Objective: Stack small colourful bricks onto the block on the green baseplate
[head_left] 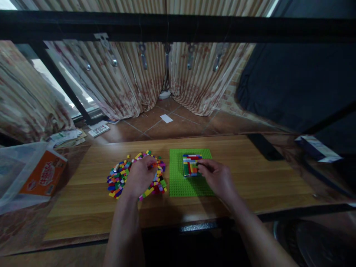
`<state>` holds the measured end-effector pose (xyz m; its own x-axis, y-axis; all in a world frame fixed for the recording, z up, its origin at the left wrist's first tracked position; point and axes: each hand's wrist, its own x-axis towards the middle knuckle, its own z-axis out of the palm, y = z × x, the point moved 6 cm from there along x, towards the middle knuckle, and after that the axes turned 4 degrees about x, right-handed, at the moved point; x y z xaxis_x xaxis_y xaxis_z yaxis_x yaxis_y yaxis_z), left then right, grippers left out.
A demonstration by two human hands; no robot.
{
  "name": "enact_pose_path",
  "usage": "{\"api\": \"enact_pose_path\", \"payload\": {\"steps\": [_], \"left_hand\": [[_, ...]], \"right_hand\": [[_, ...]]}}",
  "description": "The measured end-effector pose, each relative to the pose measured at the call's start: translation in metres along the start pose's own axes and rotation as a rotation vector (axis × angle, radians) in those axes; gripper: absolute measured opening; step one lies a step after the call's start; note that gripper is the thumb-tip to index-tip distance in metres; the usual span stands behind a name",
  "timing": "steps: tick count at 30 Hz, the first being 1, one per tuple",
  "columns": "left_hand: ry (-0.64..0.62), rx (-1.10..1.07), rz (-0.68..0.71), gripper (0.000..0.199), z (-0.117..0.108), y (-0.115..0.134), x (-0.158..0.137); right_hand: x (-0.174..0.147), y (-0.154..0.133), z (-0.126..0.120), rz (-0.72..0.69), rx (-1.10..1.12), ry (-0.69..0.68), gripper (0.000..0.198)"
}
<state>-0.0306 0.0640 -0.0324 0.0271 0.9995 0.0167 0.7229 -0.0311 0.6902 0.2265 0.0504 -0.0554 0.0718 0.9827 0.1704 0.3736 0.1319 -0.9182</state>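
Note:
My right hand (pixel 215 174) pinches a small dark brick (pixel 198 164) at the right side of a block of multicoloured toy bricks (pixel 190 165). That block is built up on a green baseplate (pixel 175 187). Over a loose pile of toy bricks (pixel 119 178) to the left hovers my left hand (pixel 141 174). Its thumb and forefinger curve toward each other near the pile's right part, and I cannot make out anything between them. The hand hides the pile's middle.
The wooden tabletop (pixel 91 207) carries a black flat object (pixel 265 147) at the right. Far left stands a clear plastic bin (pixel 16 159) with an orange label. A long narrow box (pixel 318 148) lies at the right, and a white card (pixel 166 118) on the tiled floor behind.

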Motion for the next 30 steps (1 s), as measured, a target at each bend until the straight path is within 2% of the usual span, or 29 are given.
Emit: {"api": "enact_pose_path", "payload": {"steps": [3,6,12,20,30], "left_hand": [[0.007,0.024,0.008,0.018,0.001,0.003,0.001],[0.011,0.040,0.021,0.017,0.006,0.006,0.002],[-0.054,-0.002,0.094,0.020,0.037,0.025,0.000],[-0.141,0.043,0.123,0.025,0.075,0.052,-0.007],[-0.136,0.061,0.151,0.031,0.083,0.049,-0.008]], "right_hand": [[-0.002,0.002,-0.012,-0.007,-0.155,0.025,0.018],[-0.006,0.001,-0.010,-0.011,-0.301,0.015,0.016],[-0.008,0.005,-0.005,0.004,-0.433,0.058,0.011],[-0.009,0.008,0.002,-0.004,-0.308,0.082,0.009],[-0.004,0.015,-0.005,0.055,-0.090,0.060,0.014]]}}
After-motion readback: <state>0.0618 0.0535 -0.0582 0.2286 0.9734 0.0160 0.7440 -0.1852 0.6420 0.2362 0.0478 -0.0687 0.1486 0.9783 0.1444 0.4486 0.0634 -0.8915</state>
